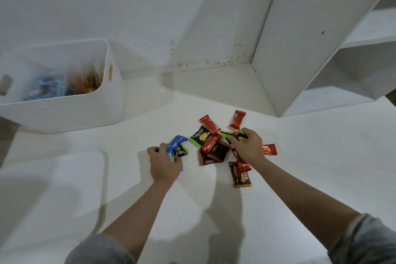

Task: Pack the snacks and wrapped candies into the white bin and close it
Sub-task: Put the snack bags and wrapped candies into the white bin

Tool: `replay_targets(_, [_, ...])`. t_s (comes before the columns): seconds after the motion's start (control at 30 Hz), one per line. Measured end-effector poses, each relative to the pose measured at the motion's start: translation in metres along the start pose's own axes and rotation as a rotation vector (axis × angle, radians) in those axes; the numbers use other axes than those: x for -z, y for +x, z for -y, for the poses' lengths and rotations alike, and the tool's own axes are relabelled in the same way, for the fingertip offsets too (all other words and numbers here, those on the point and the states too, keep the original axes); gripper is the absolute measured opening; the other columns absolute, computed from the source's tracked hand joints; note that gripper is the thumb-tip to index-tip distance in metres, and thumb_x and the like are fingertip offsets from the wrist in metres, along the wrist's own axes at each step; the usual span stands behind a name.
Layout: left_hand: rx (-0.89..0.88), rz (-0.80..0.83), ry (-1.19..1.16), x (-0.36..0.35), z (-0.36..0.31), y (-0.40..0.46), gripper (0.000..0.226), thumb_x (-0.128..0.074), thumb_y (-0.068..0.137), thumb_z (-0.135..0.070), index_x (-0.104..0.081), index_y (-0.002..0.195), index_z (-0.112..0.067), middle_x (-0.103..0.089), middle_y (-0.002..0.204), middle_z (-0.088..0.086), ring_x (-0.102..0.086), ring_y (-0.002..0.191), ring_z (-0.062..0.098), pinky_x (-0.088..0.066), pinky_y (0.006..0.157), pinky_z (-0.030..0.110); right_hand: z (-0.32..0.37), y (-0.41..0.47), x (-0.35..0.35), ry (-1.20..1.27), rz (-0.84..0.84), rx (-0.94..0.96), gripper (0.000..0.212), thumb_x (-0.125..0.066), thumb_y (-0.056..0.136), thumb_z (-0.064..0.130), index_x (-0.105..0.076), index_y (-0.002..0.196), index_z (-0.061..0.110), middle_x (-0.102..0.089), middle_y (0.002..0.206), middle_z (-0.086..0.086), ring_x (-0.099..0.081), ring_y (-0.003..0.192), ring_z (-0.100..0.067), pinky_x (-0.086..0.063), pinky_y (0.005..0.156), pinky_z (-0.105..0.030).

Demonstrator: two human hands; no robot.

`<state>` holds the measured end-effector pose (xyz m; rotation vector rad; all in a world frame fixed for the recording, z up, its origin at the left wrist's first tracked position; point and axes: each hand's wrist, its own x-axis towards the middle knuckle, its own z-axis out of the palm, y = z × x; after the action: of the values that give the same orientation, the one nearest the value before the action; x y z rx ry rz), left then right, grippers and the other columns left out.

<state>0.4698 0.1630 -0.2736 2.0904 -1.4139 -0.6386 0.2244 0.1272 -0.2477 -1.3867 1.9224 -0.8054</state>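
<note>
A pile of wrapped candies (211,146), red, brown and black-green, lies on the white table. My left hand (164,164) grips a blue wrapper (174,144) together with a black-green candy (182,152). My right hand (248,146) pinches another black-green candy (232,135) at the pile's right side. The white bin (64,111) stands open at the far left, holding a blue packet (46,88) and an orange snack bag (87,83). Its white lid (51,195) lies flat on the table in front of the bin.
A white shelf unit (321,49) stands at the back right, its side panel close behind the candies. The stained white wall (182,17) closes the back. Loose red candies (237,119) (269,149) lie at the pile's edge.
</note>
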Motion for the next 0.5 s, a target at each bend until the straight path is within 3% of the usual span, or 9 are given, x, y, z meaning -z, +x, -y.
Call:
replay_targets(0.13, [0.011, -0.034, -0.142, 0.036, 0.001, 0.005, 0.034, -0.071, 0.068, -0.007, -0.056, 0.099, -0.006, -0.041, 0.111, 0.012, -0.051, 0.07, 0.023, -0.041, 0.063, 0.028, 0.043, -0.02, -0.018, 0.249, 0.044, -0.106, 0.021, -0.071, 0.078, 0.033, -0.066, 0.073, 0.014, -0.07, 0.075, -0.006, -0.069, 0.072, -0.023, -0.059, 0.067, -0.044])
replay_targets(0.27, [-0.042, -0.106, -0.291, 0.089, -0.006, 0.022, 0.031, -0.07, 0.068, -0.005, -0.054, 0.096, -0.008, -0.043, 0.108, 0.01, -0.046, 0.075, -0.013, -0.036, 0.067, 0.02, 0.112, -0.038, -0.048, 0.437, 0.051, -0.149, 0.027, -0.069, 0.083, 0.027, -0.062, 0.082, 0.001, -0.068, 0.074, -0.015, -0.067, 0.061, -0.027, -0.057, 0.057, -0.036])
replay_targets(0.33, [-0.093, -0.166, -0.348, 0.121, -0.007, 0.036, 0.03, -0.069, 0.067, -0.002, -0.052, 0.091, -0.009, -0.044, 0.105, 0.011, -0.042, 0.08, -0.023, -0.032, 0.065, 0.014, 0.15, -0.042, -0.065, 0.525, 0.087, -0.164, 0.028, -0.068, 0.085, 0.025, -0.059, 0.082, -0.001, -0.067, 0.071, -0.014, -0.067, 0.058, -0.024, -0.059, 0.06, -0.038])
replay_targets(0.5, [-0.118, -0.302, -0.485, 0.204, -0.007, 0.078, 0.031, -0.069, 0.067, -0.003, -0.049, 0.087, -0.013, -0.042, 0.1, 0.007, -0.048, 0.081, 0.017, -0.036, 0.071, 0.016, 0.241, -0.04, -0.106, 0.608, 0.124, -0.044, 0.023, -0.069, 0.084, 0.023, -0.057, 0.078, 0.005, -0.062, 0.068, -0.009, -0.062, 0.056, -0.018, -0.059, 0.058, -0.032])
